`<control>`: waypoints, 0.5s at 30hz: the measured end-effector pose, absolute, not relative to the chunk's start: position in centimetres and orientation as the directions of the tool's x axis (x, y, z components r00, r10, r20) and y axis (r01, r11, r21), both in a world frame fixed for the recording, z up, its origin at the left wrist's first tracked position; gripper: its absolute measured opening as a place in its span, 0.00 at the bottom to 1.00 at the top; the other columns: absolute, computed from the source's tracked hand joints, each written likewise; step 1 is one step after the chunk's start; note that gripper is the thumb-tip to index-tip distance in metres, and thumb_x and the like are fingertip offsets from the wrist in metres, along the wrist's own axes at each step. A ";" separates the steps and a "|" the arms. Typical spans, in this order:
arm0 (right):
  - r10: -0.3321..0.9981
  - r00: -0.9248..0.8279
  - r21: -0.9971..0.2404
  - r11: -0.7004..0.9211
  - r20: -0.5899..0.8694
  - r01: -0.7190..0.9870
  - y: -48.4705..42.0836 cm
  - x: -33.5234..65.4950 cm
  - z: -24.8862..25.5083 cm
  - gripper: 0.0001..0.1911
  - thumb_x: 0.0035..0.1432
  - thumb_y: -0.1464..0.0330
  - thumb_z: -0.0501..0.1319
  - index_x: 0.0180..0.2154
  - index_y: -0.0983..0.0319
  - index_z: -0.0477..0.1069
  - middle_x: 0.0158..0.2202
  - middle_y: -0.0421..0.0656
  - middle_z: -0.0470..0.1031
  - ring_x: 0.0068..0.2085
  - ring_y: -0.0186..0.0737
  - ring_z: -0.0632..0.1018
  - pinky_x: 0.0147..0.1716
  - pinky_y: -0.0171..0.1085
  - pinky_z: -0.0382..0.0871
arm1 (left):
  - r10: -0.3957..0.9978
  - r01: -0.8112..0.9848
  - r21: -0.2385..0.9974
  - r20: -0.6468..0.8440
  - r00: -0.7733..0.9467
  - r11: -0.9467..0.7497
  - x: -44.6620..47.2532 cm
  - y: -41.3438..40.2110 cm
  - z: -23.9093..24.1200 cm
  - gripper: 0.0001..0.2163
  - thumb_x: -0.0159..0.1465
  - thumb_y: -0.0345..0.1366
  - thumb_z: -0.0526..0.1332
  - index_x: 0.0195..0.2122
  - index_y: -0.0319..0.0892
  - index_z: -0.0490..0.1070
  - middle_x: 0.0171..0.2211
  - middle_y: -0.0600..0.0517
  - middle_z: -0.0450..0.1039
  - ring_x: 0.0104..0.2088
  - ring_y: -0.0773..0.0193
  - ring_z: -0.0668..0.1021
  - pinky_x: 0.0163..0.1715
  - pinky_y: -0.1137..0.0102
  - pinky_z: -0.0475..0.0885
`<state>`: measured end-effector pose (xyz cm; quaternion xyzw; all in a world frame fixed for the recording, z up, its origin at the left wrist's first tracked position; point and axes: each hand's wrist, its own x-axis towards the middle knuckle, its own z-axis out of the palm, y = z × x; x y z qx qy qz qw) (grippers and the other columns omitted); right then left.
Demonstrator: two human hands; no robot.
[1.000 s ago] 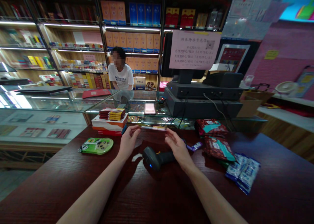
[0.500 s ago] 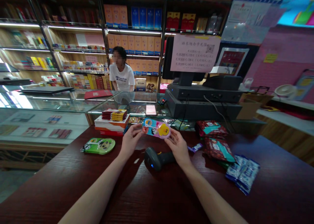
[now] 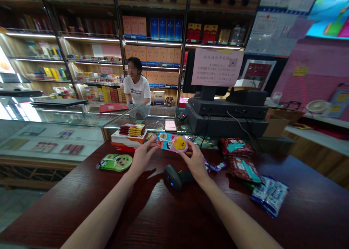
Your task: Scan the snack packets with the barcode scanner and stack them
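While the left hand is pinching one end of a pink cartoon packet between thumb and fingertips, the right hand is pinching the other end the same way. Packet is hanging roughly level, printed face toward the camera, above the dark wooden counter, touching nothing but the fingers.

Just below it, beside the right wrist, a black barcode scanner is lying on the wood and showing a blue light. Left of the left hand, a green cartoon packet is lying flat. Beyond that hand, a stack of flat red-and-white boxes is sitting at the counter's far edge.

Right of the right hand, a small purple wrapper is lying near two red snack bags. Further right, blue-and-white packets are resting well apart from both hands.

Behind these a black till terminal is standing by the glass showcase, with a pink paper notice hanging on the back of its screen. Another person in a white T-shirt is standing behind the showcase, in front of shelves of boxed goods; that person's hands are hidden.
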<state>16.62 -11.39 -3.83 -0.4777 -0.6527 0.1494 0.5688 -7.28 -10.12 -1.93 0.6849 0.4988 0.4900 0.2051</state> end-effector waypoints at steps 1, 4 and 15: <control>0.793 0.086 -0.727 0.502 0.603 0.468 -11.4 16.3 -3.6 0.26 0.57 0.62 0.65 0.57 0.60 0.68 0.51 0.49 0.73 0.49 0.47 0.77 0.47 0.45 0.76 | 0.886 0.484 0.771 0.463 0.020 -0.414 -7.8 -10.2 -1.9 0.24 0.63 0.42 0.61 0.60 0.46 0.70 0.43 0.52 0.83 0.48 0.55 0.81 0.54 0.61 0.71; 0.790 0.037 -0.682 0.505 0.613 0.529 -11.6 15.2 -3.1 0.25 0.57 0.62 0.66 0.56 0.58 0.69 0.51 0.48 0.73 0.51 0.49 0.75 0.51 0.48 0.74 | 0.891 0.475 0.782 0.453 0.011 -0.404 -9.4 -10.6 -1.8 0.23 0.62 0.45 0.62 0.58 0.46 0.72 0.45 0.51 0.82 0.49 0.53 0.81 0.54 0.59 0.71; 0.767 -0.044 -0.590 0.528 0.640 0.610 -11.8 9.8 -1.7 0.24 0.54 0.63 0.69 0.53 0.58 0.70 0.56 0.49 0.68 0.59 0.52 0.69 0.59 0.50 0.67 | 0.883 0.421 0.826 0.456 -0.110 -0.375 -15.2 -12.4 -1.3 0.26 0.57 0.51 0.64 0.55 0.44 0.75 0.48 0.49 0.81 0.49 0.53 0.80 0.56 0.59 0.71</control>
